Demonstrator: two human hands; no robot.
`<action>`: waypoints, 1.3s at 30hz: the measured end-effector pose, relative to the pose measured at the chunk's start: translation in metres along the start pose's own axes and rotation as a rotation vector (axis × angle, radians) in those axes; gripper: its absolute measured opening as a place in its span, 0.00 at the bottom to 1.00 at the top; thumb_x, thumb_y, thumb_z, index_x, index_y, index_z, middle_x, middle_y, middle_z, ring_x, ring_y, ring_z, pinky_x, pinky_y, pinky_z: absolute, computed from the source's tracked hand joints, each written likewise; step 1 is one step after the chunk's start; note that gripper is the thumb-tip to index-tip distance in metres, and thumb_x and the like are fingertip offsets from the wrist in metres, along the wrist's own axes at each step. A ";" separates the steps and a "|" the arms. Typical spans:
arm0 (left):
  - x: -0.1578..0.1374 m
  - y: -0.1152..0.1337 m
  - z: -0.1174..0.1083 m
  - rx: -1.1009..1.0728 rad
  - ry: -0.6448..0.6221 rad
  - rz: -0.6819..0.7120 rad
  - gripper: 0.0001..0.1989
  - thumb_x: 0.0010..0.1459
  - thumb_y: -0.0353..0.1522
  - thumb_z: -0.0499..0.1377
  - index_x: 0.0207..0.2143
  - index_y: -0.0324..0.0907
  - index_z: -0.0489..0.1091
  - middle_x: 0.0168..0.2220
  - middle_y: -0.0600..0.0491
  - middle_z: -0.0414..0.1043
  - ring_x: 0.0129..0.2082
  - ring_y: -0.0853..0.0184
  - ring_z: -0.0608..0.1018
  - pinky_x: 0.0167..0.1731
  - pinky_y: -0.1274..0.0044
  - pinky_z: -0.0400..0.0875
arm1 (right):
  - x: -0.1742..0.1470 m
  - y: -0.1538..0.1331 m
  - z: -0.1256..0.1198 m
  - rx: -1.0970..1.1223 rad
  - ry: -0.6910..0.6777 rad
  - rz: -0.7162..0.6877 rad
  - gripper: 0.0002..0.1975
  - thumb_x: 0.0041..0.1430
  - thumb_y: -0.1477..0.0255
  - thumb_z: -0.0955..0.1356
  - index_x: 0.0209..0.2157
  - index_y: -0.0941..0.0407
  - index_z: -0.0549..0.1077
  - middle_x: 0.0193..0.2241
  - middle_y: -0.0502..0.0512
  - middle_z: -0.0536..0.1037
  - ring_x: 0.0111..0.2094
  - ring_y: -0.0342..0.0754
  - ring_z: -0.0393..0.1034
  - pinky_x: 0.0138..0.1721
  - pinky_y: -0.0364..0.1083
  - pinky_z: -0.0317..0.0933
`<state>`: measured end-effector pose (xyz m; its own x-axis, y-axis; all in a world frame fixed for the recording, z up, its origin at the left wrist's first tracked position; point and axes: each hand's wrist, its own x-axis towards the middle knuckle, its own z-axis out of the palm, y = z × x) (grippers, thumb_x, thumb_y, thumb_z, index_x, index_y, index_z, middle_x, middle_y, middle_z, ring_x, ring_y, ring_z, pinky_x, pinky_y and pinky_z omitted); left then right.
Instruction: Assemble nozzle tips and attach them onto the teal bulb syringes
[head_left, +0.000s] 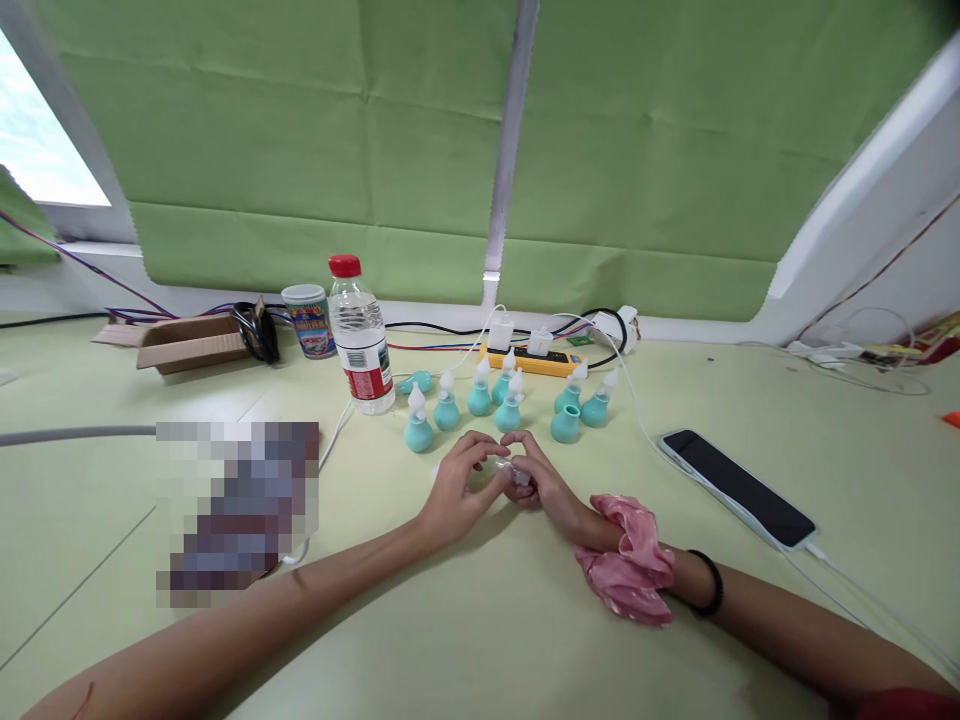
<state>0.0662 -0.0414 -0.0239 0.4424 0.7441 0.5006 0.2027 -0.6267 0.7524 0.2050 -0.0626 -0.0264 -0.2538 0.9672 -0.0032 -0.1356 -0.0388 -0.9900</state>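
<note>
Left hand [457,485] and right hand [541,480] grips pinched on small clear piece [516,470], mostly hidden

Work surface: a pale yellow-green table [480,640] extending across the full view. Behind it, green fabric blinds [300,140] cover the windows – divided by a grey vertical mullion [510,140]. Daylight enters at an uncovered pane [37,150] on the far left. White wall [885,200] stands at right.

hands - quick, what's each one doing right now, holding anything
Left hand: fingers curled, pinching a small clear piece together with the other hand.
Right hand: closed on the same small clear piece.
</note>
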 end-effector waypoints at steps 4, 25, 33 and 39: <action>-0.001 0.001 -0.002 0.023 -0.081 0.035 0.07 0.53 0.29 0.52 0.32 0.40 0.69 0.30 0.50 0.69 0.33 0.65 0.70 0.33 0.74 0.66 | -0.005 -0.002 0.003 -0.092 0.004 -0.056 0.08 0.55 0.64 0.58 0.36 0.52 0.54 0.19 0.43 0.57 0.18 0.37 0.50 0.18 0.37 0.43; -0.048 -0.021 -0.064 0.006 0.217 -0.292 0.07 0.43 0.30 0.60 0.28 0.37 0.69 0.28 0.51 0.72 0.27 0.67 0.75 0.29 0.75 0.75 | 0.017 0.005 0.018 -1.182 -0.047 -0.441 0.20 0.47 0.62 0.66 0.43 0.53 0.64 0.39 0.56 0.65 0.36 0.50 0.63 0.35 0.48 0.58; -0.046 -0.021 -0.068 0.076 0.182 -0.270 0.04 0.42 0.30 0.60 0.21 0.37 0.69 0.23 0.52 0.71 0.24 0.68 0.74 0.25 0.78 0.73 | 0.031 -0.011 0.035 -1.160 0.043 -0.660 0.21 0.48 0.62 0.65 0.43 0.55 0.63 0.37 0.58 0.65 0.37 0.50 0.63 0.35 0.48 0.60; -0.044 -0.021 -0.070 0.070 0.071 -0.364 0.14 0.49 0.37 0.55 0.36 0.37 0.72 0.27 0.51 0.72 0.22 0.70 0.71 0.24 0.79 0.68 | 0.083 -0.111 0.056 -1.097 0.179 -0.961 0.09 0.54 0.69 0.61 0.35 0.59 0.66 0.28 0.53 0.69 0.29 0.44 0.63 0.31 0.43 0.59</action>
<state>-0.0186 -0.0449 -0.0320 0.2693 0.9337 0.2360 0.3958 -0.3307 0.8567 0.1456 0.0084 0.0911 -0.3578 0.5316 0.7677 0.6200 0.7500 -0.2304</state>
